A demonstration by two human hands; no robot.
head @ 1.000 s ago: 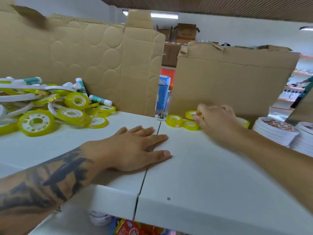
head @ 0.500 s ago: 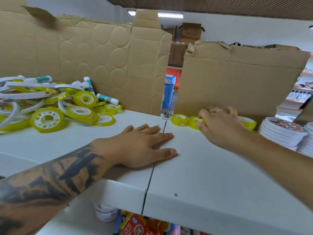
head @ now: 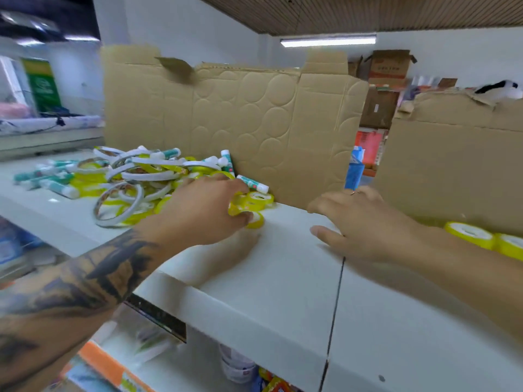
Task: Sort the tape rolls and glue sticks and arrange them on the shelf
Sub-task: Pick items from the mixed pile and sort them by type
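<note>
Your left hand [head: 203, 205] reaches into the right edge of the pile [head: 133, 179] of tape rolls and glue sticks on the white shelf [head: 283, 278], and its fingers curl around a few small yellow tape rolls [head: 253, 200], with the thumb pressed against the lowest one (motion blur hides exactly how many you hold). Your right hand [head: 359, 222] lies just to the right of that cluster, fingers straight and spread, palm down on the shelf and holding nothing; a ring shows on one finger.

Take the big flattened cardboard sheet [head: 240, 120] standing at the back of the shelf as your marker. The pile lies in front of its left half: wide white tape rings, yellow rolls and white-and-teal glue sticks all jumbled together. One glue stick [head: 252, 183] rests right at the foot of the sheet, just beyond your left fingers, and another [head: 227, 162] leans upright against it. More glue sticks [head: 48, 179] lie loose at the far left end of the pile.

To the right of the sheet, past a gap showing a blue carton [head: 354, 171], stands a second cardboard panel [head: 452, 165]. In front of that panel, behind your right forearm, two yellow tape rolls [head: 481, 239] stand side by side on the shelf. Farther back, behind the sheet, sit brown cardboard boxes [head: 387, 69] (their contents cannot be seen).
</note>
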